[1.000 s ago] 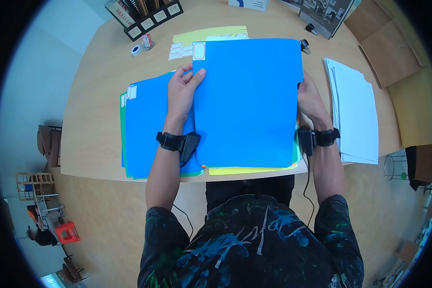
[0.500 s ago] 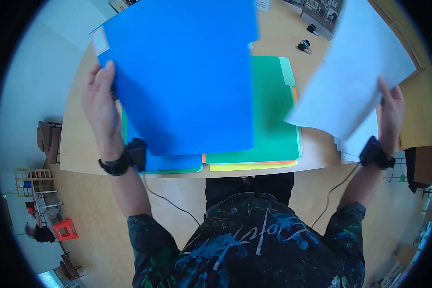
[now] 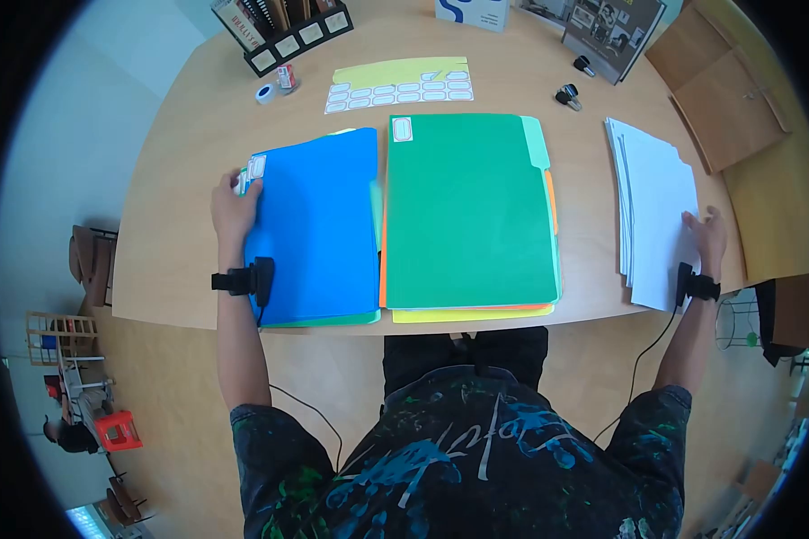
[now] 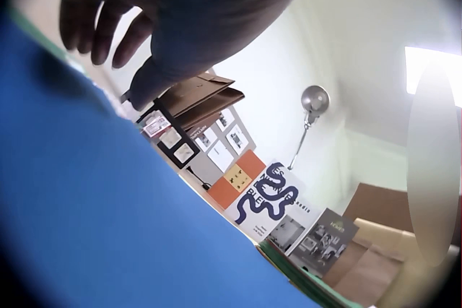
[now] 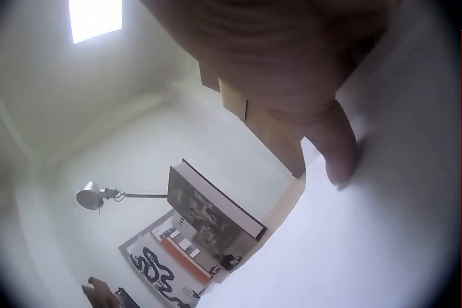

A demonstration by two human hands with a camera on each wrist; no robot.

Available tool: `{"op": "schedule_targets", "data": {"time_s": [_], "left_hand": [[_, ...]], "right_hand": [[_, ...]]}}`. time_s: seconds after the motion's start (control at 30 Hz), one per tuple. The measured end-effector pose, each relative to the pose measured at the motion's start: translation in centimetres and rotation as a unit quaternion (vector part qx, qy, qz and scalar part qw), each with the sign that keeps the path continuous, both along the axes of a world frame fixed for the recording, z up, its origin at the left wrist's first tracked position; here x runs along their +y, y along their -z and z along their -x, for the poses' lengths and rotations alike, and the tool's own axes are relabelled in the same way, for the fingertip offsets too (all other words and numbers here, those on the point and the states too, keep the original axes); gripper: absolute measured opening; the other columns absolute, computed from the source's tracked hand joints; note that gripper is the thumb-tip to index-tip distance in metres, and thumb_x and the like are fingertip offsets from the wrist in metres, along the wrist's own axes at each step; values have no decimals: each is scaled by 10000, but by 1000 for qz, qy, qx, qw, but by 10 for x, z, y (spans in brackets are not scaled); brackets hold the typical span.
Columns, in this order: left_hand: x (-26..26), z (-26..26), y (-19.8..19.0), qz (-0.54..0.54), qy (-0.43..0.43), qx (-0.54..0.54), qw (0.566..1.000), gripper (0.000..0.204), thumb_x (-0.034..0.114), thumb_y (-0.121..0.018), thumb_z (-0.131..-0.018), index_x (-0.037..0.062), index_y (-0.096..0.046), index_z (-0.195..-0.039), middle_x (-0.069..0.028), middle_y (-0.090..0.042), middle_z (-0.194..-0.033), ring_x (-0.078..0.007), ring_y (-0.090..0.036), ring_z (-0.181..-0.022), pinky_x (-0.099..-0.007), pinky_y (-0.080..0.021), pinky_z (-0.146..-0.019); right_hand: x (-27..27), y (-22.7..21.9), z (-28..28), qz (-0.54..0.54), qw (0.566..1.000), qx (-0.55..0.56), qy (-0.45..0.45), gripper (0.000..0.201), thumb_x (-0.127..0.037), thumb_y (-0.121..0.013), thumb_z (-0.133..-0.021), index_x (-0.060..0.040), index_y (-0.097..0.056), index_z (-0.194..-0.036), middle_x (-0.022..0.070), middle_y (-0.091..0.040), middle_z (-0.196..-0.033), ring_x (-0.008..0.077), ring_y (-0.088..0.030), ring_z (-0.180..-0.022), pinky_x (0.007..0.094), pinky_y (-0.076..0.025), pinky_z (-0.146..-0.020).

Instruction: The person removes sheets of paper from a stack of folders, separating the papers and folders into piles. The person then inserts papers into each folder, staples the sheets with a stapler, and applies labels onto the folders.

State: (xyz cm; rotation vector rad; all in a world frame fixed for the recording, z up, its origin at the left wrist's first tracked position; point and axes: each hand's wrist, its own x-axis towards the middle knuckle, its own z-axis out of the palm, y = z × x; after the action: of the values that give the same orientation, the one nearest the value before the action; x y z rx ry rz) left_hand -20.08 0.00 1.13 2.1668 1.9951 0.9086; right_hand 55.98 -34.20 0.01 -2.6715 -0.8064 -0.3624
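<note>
A blue folder [image 3: 319,225] with a small white label at its upper left corner lies on the left stack; green edges show beneath it. My left hand [image 3: 235,211] is at that corner, its thumb by the label [image 3: 257,167] and its fingers spread beyond the edge. In the left wrist view the fingers hang loosely above the folder's border. My right hand [image 3: 708,241] rests at the right side of a pile of white paper [image 3: 661,216]; the thumb [image 5: 341,156] touches the top sheet.
A green folder [image 3: 467,216] with a label tops the middle stack, over orange and yellow ones. Behind lie label sheets [image 3: 395,94], a tape roll [image 3: 264,93] and black clips [image 3: 567,95]. A book rack [image 3: 297,40], a grey book [image 3: 613,40] and a brown folder [image 3: 728,99] stand farther back.
My left hand has moved the blue folder from the middle stack onto the left one, exposing the green folder. My right hand has lowered a white sheet onto the paper pile.
</note>
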Motion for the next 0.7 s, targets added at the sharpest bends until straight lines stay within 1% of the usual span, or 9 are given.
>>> {"op": "schedule_targets", "data": {"time_s": [0.03,0.07,0.1,0.13,0.2,0.33,0.5,0.63,0.7], "left_hand": [[-7,-14,-12,-1,-3,1,1000,456,308,-698,-923,-1,-636,-1252,-144,-699,-1094,-195,-661,-992,-329,-521,-873],[-16,-35,-28,43,62,-90,993,481,342,-704,-913,9,-639,-1255,-144,-697,-1100,-204,-657,-1006,-332,-521,-878],[-26,-57,-41,88,126,-179,972,506,376,-711,-904,20,-643,-1257,-144,-695,-1106,-213,-653,-1020,-335,-520,-882],[-33,-80,-51,144,147,-186,961,531,389,-704,-910,16,-630,-1280,-147,-689,-1109,-218,-652,-1025,-338,-519,-875],[-42,-126,-53,201,188,-174,946,571,412,-703,-910,2,-616,-1298,-149,-683,-1102,-217,-649,-1027,-334,-519,-860],[-36,-185,-19,175,216,-64,958,618,422,-752,-866,-25,-620,-1271,-115,-680,-1026,-172,-650,-940,-309,-526,-788],[-27,-194,-3,244,197,-114,943,633,339,-827,-809,-30,-610,-1275,-63,-658,-932,-135,-648,-810,-271,-521,-716],[-34,-191,1,183,199,-142,952,515,279,-806,-840,0,-622,-1231,-46,-653,-928,-102,-629,-801,-246,-505,-679],[-31,-195,9,133,248,-339,898,345,225,-758,-894,34,-632,-1153,-30,-658,-948,-73,-614,-800,-224,-481,-642]], "right_hand": [[11,-16,31,-4,997,-72,14,552,-302,-747,-873,-6,-593,-1312,210,-661,-1212,324,-638,-1123,398,-498,-949],[23,-29,56,-4,997,-71,12,552,-302,-747,-873,-6,-593,-1312,210,-661,-1212,324,-638,-1123,398,-498,-949],[37,-39,78,-93,991,-40,-91,512,-287,-731,-890,-3,-602,-1296,196,-675,-1180,297,-650,-1092,382,-505,-931],[51,-45,98,-182,965,-8,-190,474,-271,-715,-906,0,-612,-1281,182,-689,-1148,270,-663,-1061,367,-512,-912],[88,-49,136,-222,896,175,-342,376,-223,-682,-934,15,-641,-1222,151,-715,-1059,219,-681,-982,337,-526,-864],[153,-47,223,-171,826,285,-455,295,-149,-650,-940,40,-660,-1167,155,-727,-1004,202,-693,-912,327,-537,-830],[184,-24,250,-132,823,335,-440,367,-141,-627,-938,70,-626,-1238,201,-718,-1085,262,-700,-996,346,-536,-898],[183,-25,259,-124,823,372,-410,408,-166,-594,-962,84,-595,-1285,210,-701,-1128,260,-688,-1029,350,-531,-940],[182,-21,258,-123,813,410,-395,401,-167,-571,-980,85,-589,-1291,204,-694,-1145,251,-687,-1030,345,-532,-948]]}}
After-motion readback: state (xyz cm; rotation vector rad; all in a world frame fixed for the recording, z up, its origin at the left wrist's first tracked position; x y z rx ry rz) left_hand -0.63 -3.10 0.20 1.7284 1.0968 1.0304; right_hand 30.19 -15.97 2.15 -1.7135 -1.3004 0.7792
